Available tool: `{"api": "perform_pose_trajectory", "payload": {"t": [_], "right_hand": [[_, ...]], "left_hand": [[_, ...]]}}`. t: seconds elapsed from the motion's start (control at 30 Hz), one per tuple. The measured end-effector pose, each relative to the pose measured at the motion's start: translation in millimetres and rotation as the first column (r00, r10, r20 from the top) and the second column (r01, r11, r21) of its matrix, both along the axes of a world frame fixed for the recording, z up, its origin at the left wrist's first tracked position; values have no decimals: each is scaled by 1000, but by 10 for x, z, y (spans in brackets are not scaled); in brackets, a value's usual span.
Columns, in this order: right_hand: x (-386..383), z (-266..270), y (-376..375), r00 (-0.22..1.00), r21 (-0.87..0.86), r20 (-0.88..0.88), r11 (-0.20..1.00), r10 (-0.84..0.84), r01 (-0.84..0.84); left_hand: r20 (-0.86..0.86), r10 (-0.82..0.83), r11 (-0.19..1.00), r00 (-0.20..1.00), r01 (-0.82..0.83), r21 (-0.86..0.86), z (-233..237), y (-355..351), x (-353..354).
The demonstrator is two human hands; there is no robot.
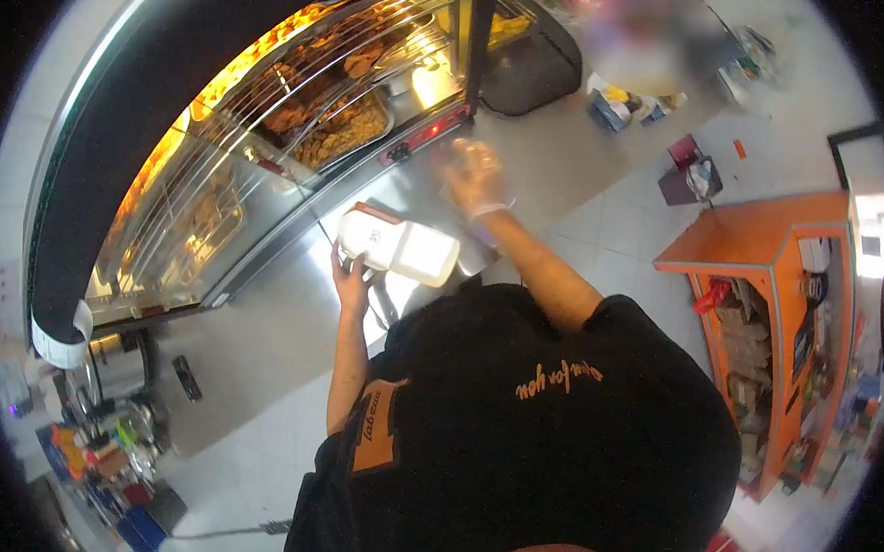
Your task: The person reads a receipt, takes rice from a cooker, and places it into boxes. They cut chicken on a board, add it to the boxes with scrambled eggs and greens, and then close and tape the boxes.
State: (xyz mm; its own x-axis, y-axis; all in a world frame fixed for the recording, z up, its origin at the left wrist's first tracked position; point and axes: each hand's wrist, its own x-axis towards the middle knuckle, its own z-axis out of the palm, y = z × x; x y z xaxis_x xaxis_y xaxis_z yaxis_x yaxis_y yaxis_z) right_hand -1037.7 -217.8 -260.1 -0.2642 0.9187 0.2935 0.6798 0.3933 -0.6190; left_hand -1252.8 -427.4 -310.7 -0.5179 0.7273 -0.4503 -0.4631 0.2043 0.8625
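My left hand [351, 274] has its fingers wrapped around the near side of a pale, boxy container [425, 255]. The container carries a white label with a small dark square code, and one end is reddish brown; its contents cannot be made out. Farther up and to the right, my right hand [476, 177] hovers over the steel counter [546, 147], apart from the container. It seems to wear a clear plastic glove, and motion smears its fingers. Close beyond both hands stands a lit glass food warmer [298, 186] with a tray of browned food pieces [345, 129] inside.
A black tray [530, 68] lies at the warmer's far right end. To my right stands an orange shelf unit [749, 240] filled with packages. A dark slim object [187, 377] rests on the counter at left, near a clutter of goods [119, 449].
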Motion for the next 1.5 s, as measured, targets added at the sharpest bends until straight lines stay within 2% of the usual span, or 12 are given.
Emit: {"api": "perform_pose_trajectory", "payload": {"t": [0.07,0.13,0.2,0.27,0.37,0.53,0.63,0.73,0.93,1.33,1.43,1.5], "right_hand": [[417,-393,115,872,-284,-42,842,-488,458],[1223,-2500,656,946,-227,230,932,-230,282],[1149,-1669,465,979,-801,-55,594,-198,75],[1067,-1271,332,901,-956,-118,292,-418,10],[1138,-1284,249,851,-875,-381,439,-362,-205],[464,-618,-178,966,-891,-166,449,-197,-61],[193,-1239,-406,992,-54,25,991,120,-119],[-4,-810,-653,941,-362,283,929,184,-73],[-88,-644,-645,915,-339,293,925,277,-172],[218,-742,-581,965,-5,60,966,257,-257],[189,-837,-450,985,374,-77,920,153,-114],[401,-774,-372,925,-267,-356,963,-133,35]], "left_hand": [[-4,86,996,996,-86,-25,-92,-104,-19],[11,163,986,987,-163,-24,-199,-136,-3],[24,243,970,970,-242,-28,-269,-162,88],[65,314,949,947,-315,-6,-345,-194,178],[156,356,926,921,-370,73,-373,-65,368],[198,441,883,876,-463,82,-192,135,670],[196,464,866,864,-489,103,-228,212,729],[213,468,863,858,-496,102,-254,224,752],[198,478,870,856,-493,32,-326,177,810],[37,438,896,898,-440,69,-386,36,654],[33,437,896,899,-438,68,-279,0,606],[9,438,898,899,-438,46,-153,-27,542]]}}
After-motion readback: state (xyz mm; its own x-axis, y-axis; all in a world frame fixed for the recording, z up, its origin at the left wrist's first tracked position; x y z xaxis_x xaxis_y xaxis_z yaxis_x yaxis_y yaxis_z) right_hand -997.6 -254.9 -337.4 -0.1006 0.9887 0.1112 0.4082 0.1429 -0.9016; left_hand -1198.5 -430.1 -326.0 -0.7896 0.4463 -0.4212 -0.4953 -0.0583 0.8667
